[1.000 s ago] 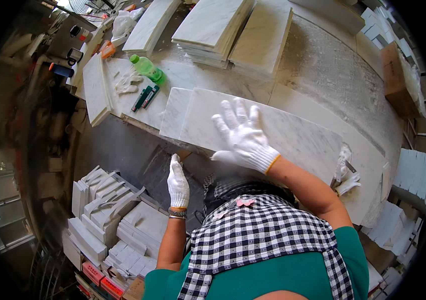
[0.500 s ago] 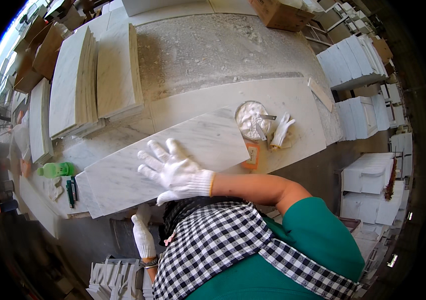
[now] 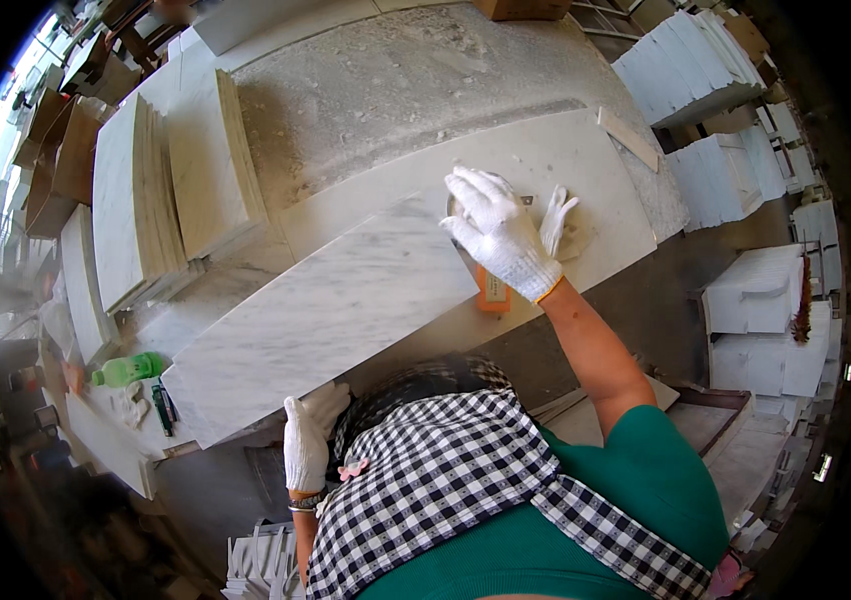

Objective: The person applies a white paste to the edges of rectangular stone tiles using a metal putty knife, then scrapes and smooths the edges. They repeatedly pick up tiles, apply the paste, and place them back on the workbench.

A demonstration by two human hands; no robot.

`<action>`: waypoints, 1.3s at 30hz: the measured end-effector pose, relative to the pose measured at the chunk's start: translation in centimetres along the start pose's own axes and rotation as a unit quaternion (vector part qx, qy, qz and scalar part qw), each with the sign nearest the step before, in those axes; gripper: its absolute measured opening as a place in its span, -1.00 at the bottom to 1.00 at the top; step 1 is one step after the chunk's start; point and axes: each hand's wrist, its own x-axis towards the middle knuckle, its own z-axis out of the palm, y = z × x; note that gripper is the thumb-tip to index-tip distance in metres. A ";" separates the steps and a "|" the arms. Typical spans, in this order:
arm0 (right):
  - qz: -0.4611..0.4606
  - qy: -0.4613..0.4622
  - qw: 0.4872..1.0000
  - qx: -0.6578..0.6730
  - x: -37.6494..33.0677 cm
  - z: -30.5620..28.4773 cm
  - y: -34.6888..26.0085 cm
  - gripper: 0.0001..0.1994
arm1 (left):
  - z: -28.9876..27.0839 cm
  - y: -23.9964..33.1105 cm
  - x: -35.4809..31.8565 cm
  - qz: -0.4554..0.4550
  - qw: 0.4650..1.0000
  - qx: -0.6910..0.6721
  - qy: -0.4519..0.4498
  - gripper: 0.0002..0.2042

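Note:
A pale grey-veined marble slab [image 3: 336, 300] lies at a slant before me on the bench. My right hand [image 3: 501, 235], in a white knit glove, is over the round bowl [image 3: 453, 207], its thumb apart from the fingers. It covers most of the bowl; a bit of a metal scraper [image 3: 527, 201] peeks out beside it. A loose white glove [image 3: 556, 218] and an orange box [image 3: 493, 290] are close by. My left hand [image 3: 308, 442], gloved too, is at the slab's front edge with thumb and fingers apart; contact with the slab is unclear.
Stacked marble slabs [image 3: 131, 200] stand at the left. A green bottle [image 3: 128, 369] and a dark green cutter-like tool [image 3: 162, 410] lie near the left end. A narrow strip [image 3: 629, 140] rests at the far right; pale stacked pieces [image 3: 691, 70] stand beyond.
My right hand has lifted off the slab and moved right to the bowl. My left hand has shifted slightly right and up toward the slab's front edge. The view has turned a little.

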 end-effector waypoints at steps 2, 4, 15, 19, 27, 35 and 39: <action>-0.110 -0.006 0.994 -0.027 1.2 2.3 -2.5 -0.50 | 0.1 0.3 0.1 -0.005 0.999 -0.038 0.008 -0.14; -0.115 -0.037 0.992 -0.041 2.2 3.2 -4.7 -0.52 | 0.4 0.6 0.0 -0.008 0.995 -0.097 0.028 -0.20; -0.092 -0.102 0.991 -0.004 2.9 1.6 -5.3 -0.60 | 0.6 3.0 -0.2 -0.010 0.982 -0.186 -0.034 -0.19; -0.084 -0.110 0.990 0.018 -0.1 0.7 -5.4 -0.63 | 0.5 1.7 -0.4 0.009 0.952 -0.304 0.012 -0.41; -0.080 -0.120 0.988 0.059 0.1 1.1 -7.8 -0.66 | 0.7 0.6 -0.4 -0.004 0.945 -0.326 0.027 -0.72; -0.120 -0.209 0.968 0.067 2.3 3.9 -12.6 -0.59 | 1.5 2.9 -2.2 0.054 0.959 -0.264 0.091 -0.78; -0.047 -0.319 0.941 0.104 4.3 4.2 -13.3 -0.53 | 0.4 3.3 -2.8 0.068 0.991 -0.089 0.079 -0.76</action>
